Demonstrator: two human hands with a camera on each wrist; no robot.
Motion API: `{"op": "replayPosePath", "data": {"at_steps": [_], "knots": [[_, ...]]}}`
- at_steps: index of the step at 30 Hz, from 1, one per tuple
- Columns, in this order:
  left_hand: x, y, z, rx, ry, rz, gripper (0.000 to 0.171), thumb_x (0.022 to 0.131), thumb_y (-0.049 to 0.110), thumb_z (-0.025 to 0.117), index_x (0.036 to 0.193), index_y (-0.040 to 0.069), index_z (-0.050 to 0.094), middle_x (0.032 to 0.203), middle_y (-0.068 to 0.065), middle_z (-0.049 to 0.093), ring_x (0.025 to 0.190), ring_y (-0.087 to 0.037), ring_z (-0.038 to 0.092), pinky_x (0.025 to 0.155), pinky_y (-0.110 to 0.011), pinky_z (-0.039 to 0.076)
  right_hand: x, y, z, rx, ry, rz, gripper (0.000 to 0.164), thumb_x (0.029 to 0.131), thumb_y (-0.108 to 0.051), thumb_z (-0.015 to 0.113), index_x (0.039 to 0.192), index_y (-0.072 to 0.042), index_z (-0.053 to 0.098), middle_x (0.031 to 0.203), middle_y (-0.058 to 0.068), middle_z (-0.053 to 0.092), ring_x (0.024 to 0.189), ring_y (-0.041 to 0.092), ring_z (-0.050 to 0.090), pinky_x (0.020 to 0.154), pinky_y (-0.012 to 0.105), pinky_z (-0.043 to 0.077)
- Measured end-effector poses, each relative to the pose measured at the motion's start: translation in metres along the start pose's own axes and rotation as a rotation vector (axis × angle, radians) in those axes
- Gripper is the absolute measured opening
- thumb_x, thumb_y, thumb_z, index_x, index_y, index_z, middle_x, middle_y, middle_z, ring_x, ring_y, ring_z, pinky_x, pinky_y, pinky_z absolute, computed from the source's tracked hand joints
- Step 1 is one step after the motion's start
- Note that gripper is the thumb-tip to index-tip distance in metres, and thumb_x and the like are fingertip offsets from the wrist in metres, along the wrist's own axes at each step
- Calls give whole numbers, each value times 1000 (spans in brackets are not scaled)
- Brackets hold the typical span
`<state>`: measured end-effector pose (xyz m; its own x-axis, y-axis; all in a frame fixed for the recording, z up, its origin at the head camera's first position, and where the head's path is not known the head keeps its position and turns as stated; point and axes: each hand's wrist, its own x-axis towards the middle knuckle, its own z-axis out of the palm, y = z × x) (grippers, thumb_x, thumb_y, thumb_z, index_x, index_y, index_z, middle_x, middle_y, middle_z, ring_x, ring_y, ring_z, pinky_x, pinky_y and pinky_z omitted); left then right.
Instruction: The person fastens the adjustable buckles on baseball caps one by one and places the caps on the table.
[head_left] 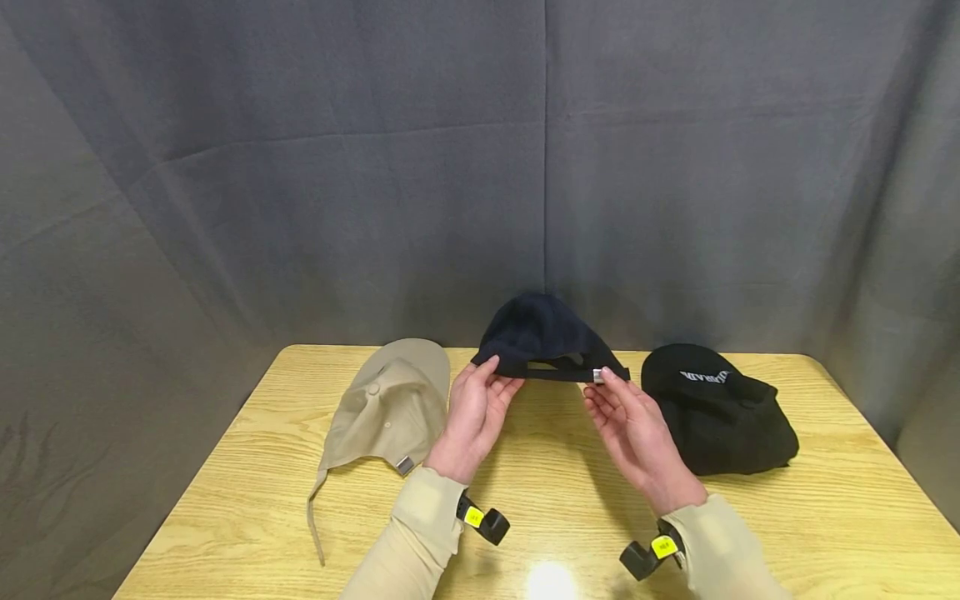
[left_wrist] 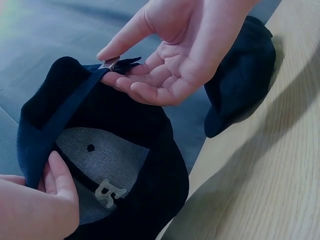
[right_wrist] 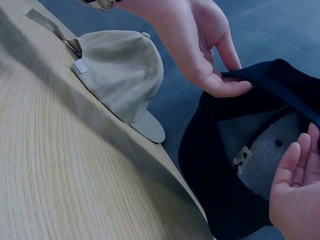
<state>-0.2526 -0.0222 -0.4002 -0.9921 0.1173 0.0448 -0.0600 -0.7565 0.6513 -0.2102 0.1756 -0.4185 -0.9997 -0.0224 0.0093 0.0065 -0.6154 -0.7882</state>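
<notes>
A dark navy baseball cap (head_left: 536, 325) is held up above the far part of the table, its back opening and strap facing me. My left hand (head_left: 474, 417) pinches the cap's edge at the left end of the strap, thumb on the near side. On the other side, my right hand (head_left: 637, 429) pinches the strap at its metal buckle (left_wrist: 109, 63), between thumb and fingers. In the left wrist view the inside of the cap shows a grey mesh lining (left_wrist: 112, 155) and a pale letter-shaped piece (left_wrist: 108, 193).
To the left a beige cap (head_left: 390, 408) lies on the wooden table (head_left: 547, 500), its loose strap trailing toward me. On the right lies a black cap (head_left: 720, 417) with white lettering on its brim. Grey curtains (head_left: 450, 167) stand behind and beside the table.
</notes>
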Motion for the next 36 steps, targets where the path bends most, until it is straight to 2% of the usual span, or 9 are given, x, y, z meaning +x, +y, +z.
{"op": "replayPosePath", "data": {"at_steps": [10,19,24,27,30,32,36], "knots": [[2,0,2,6,41,-5,23,96,0,40,118,-5,37,101,-14,51,84,-20,58,82,-34,47,2,0,0,4,-3,-9,24,92,-25,62,106,-6,56,98,7,57,95,19,56,92,29,43],[2,0,2,3,39,-7,29,95,-2,40,122,-7,33,106,-17,50,88,-23,59,85,-37,47,2,-1,-1,20,-6,-26,16,92,-21,62,97,-7,60,94,7,60,90,17,58,91,30,44],[2,1,1,22,42,-18,23,91,-2,42,114,-3,40,95,-12,55,80,-20,60,79,-35,48,3,0,-2,19,11,-36,12,92,-18,62,96,-7,60,91,7,60,87,17,57,89,29,45],[2,1,0,34,49,-29,20,89,0,43,108,0,43,88,-9,56,77,-20,59,77,-34,48,3,-1,-3,28,3,-29,11,92,-17,61,97,-7,59,93,7,58,89,17,56,94,31,42],[2,1,-2,51,54,-36,18,87,1,44,105,2,44,86,-8,55,77,-20,58,77,-34,47,2,-2,-4,50,-2,-13,15,92,-15,61,102,-5,55,99,8,56,94,18,55,99,34,37],[2,0,-3,60,61,-41,18,86,2,45,104,3,44,86,-8,53,76,-21,56,76,-34,47,1,-3,-5,57,0,0,22,93,-13,60,109,-5,47,104,8,53,96,18,53,101,35,35],[3,-1,-5,64,71,-49,19,86,1,45,105,3,42,84,-7,49,72,-20,52,74,-33,46,1,-6,-6,47,24,24,34,94,-13,58,115,-10,33,109,9,47,96,19,52,96,31,40]]}}
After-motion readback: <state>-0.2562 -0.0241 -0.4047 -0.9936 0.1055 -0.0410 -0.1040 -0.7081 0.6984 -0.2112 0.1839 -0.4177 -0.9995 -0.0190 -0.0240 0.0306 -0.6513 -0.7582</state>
